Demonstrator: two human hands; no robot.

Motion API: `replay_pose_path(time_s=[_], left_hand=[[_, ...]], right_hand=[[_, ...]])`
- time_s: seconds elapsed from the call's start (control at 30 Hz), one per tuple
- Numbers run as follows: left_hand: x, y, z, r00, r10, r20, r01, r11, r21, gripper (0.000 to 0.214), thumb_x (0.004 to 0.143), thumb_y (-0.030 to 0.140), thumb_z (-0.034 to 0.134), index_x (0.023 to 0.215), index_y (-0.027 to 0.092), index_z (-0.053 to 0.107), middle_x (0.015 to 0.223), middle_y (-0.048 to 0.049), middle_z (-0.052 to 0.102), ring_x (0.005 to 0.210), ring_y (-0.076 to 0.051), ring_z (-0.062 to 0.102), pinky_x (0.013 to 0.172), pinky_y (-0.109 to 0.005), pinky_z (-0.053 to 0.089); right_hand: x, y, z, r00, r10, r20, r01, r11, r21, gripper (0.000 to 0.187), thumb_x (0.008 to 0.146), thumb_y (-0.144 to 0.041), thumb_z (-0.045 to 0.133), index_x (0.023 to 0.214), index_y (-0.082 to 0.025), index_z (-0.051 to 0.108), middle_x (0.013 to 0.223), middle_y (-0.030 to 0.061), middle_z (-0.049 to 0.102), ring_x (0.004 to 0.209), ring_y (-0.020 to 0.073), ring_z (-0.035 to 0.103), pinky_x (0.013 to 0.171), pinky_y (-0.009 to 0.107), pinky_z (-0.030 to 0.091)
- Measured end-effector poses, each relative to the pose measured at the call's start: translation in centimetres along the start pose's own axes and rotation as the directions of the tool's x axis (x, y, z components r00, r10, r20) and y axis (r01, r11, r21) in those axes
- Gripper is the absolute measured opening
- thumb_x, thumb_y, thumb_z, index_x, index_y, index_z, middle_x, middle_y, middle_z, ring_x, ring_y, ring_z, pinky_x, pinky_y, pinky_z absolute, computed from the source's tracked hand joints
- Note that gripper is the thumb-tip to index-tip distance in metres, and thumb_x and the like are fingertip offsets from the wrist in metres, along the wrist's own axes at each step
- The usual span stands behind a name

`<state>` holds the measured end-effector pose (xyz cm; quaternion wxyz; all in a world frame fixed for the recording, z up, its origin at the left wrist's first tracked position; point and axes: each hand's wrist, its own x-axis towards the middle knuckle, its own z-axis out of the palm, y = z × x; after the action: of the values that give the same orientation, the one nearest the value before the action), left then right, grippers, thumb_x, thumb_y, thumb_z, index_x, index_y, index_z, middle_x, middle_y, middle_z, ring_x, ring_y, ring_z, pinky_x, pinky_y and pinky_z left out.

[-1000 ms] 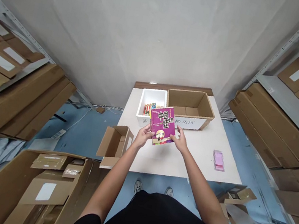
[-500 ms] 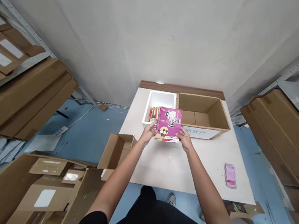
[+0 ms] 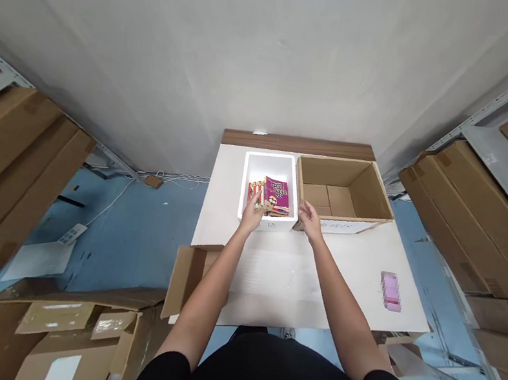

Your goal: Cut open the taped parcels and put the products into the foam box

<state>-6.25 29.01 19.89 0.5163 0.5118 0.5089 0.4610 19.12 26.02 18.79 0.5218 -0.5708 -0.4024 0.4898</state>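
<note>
A purple picture book [image 3: 277,196] lies slightly turned inside the white foam box [image 3: 274,162], on top of other colourful books [image 3: 254,189]. Over the front wall of that box reaches my left hand [image 3: 252,214], its fingers apart at the left edge of the purple book; whether they touch it is hard to see. My right hand [image 3: 311,222] is open and holds nothing. It hovers by the right front corner of the foam box, close to the front left corner of the open cardboard box [image 3: 360,226].
A small open carton [image 3: 184,276] stands at the table's left edge. On the table's right side lies a blurred pink item [image 3: 391,291]. A large carton [image 3: 136,339] with smaller boxes is at lower left. Shelves with cardboard boxes [image 3: 465,220] flank both sides.
The purple book has gone from between my two hands down into the foam box. My right hand has let go and moved slightly away from it. The view has shifted a little.
</note>
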Motion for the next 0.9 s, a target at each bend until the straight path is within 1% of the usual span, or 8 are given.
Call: replay_pose_path(time_s=[0.13, 0.27, 0.43, 0.57, 0.67, 0.73, 0.83, 0.9], left_hand=[[-4.6, -2.5, 0.8, 0.993, -0.035, -0.111, 0.041, 0.998, 0.056, 0.06, 0.092, 0.031, 0.069, 0.151, 0.027, 0.056, 0.159, -0.0107, 0.051, 0.14, -0.03, 0.053, 0.113, -0.043, 0.048], [-10.7, -7.9, 2.2, 0.967, -0.196, -0.164, 0.23, 0.947, 0.223, 0.061, 0.089, 0.028, 0.068, 0.149, 0.024, 0.056, 0.157, -0.0139, 0.052, 0.136, -0.031, 0.056, 0.116, -0.047, 0.044], [-18.9, -15.9, 3.7, 0.865, -0.432, -0.257, 0.502, 0.71, 0.494, 0.082, 0.08, 0.032, 0.076, 0.155, 0.018, 0.047, 0.169, -0.0202, 0.034, 0.159, -0.038, 0.025, 0.128, -0.051, 0.024], [-24.1, -20.2, 4.1, 0.762, -0.53, -0.372, 0.64, 0.527, 0.559, 0.104, 0.078, 0.035, 0.076, 0.164, 0.009, 0.025, 0.173, -0.0297, 0.017, 0.161, -0.046, 0.011, 0.126, -0.057, 0.018], [-26.3, -21.7, 4.9, 0.796, -0.487, -0.36, 0.598, 0.54, 0.593, 0.104, 0.081, 0.033, 0.072, 0.165, 0.003, 0.018, 0.169, -0.0329, 0.025, 0.16, -0.044, 0.016, 0.126, -0.054, 0.02], [-26.9, -22.0, 6.1, 0.837, -0.431, -0.336, 0.543, 0.578, 0.609, 0.095, 0.082, 0.03, 0.068, 0.164, 0.004, 0.026, 0.163, -0.0301, 0.037, 0.157, -0.042, 0.024, 0.126, -0.053, 0.021], [-26.7, -22.1, 9.7, 0.905, -0.357, -0.233, 0.424, 0.7, 0.575, 0.074, 0.081, 0.023, 0.065, 0.153, 0.012, 0.052, 0.148, -0.0227, 0.057, 0.149, -0.039, 0.04, 0.127, -0.053, 0.023], [-26.3, -21.9, 12.7, 0.936, -0.332, -0.116, 0.347, 0.816, 0.462, 0.063, 0.079, 0.019, 0.065, 0.141, 0.019, 0.064, 0.136, -0.0165, 0.066, 0.14, -0.036, 0.05, 0.125, -0.054, 0.029]], right_hand=[[-3.0, 1.8, -1.6, 0.998, -0.019, 0.067, 0.018, 1.0, 0.017, 0.075, 0.078, -0.052, 0.078, 0.146, -0.027, 0.06, 0.141, 0.0133, 0.067, 0.133, 0.0287, 0.061, 0.112, 0.049, 0.05], [-6.4, 5.9, -5.2, 0.995, 0.037, 0.088, -0.034, 0.999, -0.035, 0.074, 0.078, -0.051, 0.075, 0.146, -0.026, 0.06, 0.141, 0.0134, 0.068, 0.128, 0.0285, 0.064, 0.112, 0.051, 0.049], [-12.9, 14.3, -11.1, 0.983, 0.174, 0.061, -0.153, 0.955, -0.255, 0.065, 0.08, -0.045, 0.069, 0.143, -0.029, 0.062, 0.149, 0.0105, 0.061, 0.133, 0.0298, 0.06, 0.117, 0.053, 0.044], [-18.2, 20.2, -14.9, 0.973, 0.227, 0.038, -0.185, 0.868, -0.46, 0.066, 0.077, -0.041, 0.072, 0.141, -0.028, 0.064, 0.158, 0.0093, 0.053, 0.152, 0.0335, 0.04, 0.128, 0.055, 0.027], [-20.9, 22.9, -16.3, 0.98, 0.198, 0.011, -0.166, 0.852, -0.497, 0.072, 0.073, -0.038, 0.077, 0.142, -0.024, 0.063, 0.164, 0.0131, 0.045, 0.16, 0.036, 0.025, 0.13, 0.052, 0.021], [-21.8, 23.8, -16.0, 0.979, 0.2, 0.026, -0.162, 0.854, -0.494, 0.073, 0.075, -0.04, 0.075, 0.144, -0.024, 0.06, 0.164, 0.0132, 0.044, 0.161, 0.0342, 0.023, 0.131, 0.052, 0.019], [-22.1, 24.0, -13.8, 0.96, 0.275, 0.05, -0.218, 0.85, -0.48, 0.071, 0.078, -0.045, 0.07, 0.145, -0.024, 0.057, 0.158, 0.0128, 0.052, 0.156, 0.0316, 0.034, 0.13, 0.053, 0.021], [-21.8, 23.5, -11.4, 0.94, 0.328, 0.095, -0.265, 0.876, -0.403, 0.068, 0.079, -0.048, 0.069, 0.141, -0.025, 0.058, 0.147, 0.0121, 0.062, 0.147, 0.0301, 0.048, 0.126, 0.052, 0.031]])
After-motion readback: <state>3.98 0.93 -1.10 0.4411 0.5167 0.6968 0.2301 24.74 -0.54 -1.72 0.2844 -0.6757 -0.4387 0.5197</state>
